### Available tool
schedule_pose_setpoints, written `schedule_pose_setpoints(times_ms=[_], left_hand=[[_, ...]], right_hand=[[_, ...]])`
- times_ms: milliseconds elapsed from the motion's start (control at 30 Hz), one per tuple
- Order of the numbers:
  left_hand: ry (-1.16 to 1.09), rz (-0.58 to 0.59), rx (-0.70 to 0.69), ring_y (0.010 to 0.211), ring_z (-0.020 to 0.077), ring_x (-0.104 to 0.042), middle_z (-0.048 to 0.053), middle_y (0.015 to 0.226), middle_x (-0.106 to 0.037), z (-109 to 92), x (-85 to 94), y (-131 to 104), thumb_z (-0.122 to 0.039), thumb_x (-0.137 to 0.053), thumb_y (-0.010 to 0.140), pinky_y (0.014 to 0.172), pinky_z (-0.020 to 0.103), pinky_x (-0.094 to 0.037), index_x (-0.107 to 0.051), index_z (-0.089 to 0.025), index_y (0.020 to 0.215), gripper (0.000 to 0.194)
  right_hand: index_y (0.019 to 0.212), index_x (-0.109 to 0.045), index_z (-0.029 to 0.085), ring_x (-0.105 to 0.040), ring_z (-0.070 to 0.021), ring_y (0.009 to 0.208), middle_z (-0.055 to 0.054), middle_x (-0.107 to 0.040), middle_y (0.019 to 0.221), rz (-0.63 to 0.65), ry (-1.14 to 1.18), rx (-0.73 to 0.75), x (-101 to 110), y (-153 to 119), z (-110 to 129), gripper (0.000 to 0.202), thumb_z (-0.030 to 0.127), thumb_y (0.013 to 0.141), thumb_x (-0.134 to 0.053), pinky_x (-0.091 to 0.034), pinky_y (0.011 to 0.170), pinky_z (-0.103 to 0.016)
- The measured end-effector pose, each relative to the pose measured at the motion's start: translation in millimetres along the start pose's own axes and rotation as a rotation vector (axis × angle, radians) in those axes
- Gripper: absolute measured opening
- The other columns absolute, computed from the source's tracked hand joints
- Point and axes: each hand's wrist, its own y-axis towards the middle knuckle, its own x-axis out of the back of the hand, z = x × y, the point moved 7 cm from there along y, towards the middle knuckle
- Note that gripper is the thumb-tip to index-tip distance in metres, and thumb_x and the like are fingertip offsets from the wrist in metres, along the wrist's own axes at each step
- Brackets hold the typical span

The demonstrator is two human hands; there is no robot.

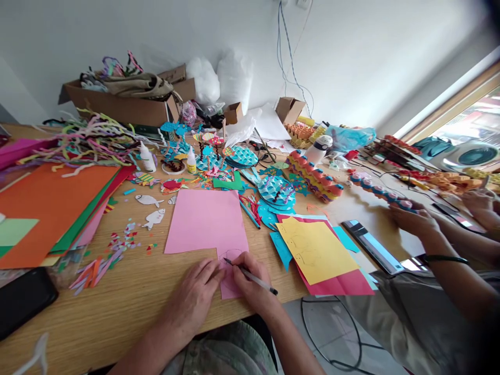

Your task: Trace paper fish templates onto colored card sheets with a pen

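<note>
Fingers [239,265] of the right hand [250,276] grip a slim, clear-barrelled, dark-tipped pen [255,279].

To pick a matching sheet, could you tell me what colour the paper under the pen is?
Pink, clearest in the head view.

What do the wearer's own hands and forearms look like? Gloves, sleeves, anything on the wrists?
Left hand and right hand are both ungloved, with no watch or bracelet showing on either wrist. Forearms are bare to the frame edge, no sleeves in view. No cables or markings made out on them. Mottled green-grey garment shows between them.
</note>
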Motion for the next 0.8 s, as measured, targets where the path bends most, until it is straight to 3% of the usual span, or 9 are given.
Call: schedule_pose_setpoints(times_ms=[800], left_hand=[[-0.060, 0.040, 0.038, 0.111, 0.0211, -0.049, 0.007, 0.118, -0.057, 2.8, -0.7, 1.3, 0.000, -0.034, 0.081, 0.093, 0.041, -0.048, -0.057, -0.019, 0.115, 0.045]], right_hand=[[0.071, -0.052, 0.019, -0.047, -0.0102, 0.052, 0.005, -0.053, 0.058, 0.003, -0.009, 0.016, 1.6, 0.3, 3.5, 0.008, 0.016, 0.076, -0.046, -0.036, 0.052, -0.021]])
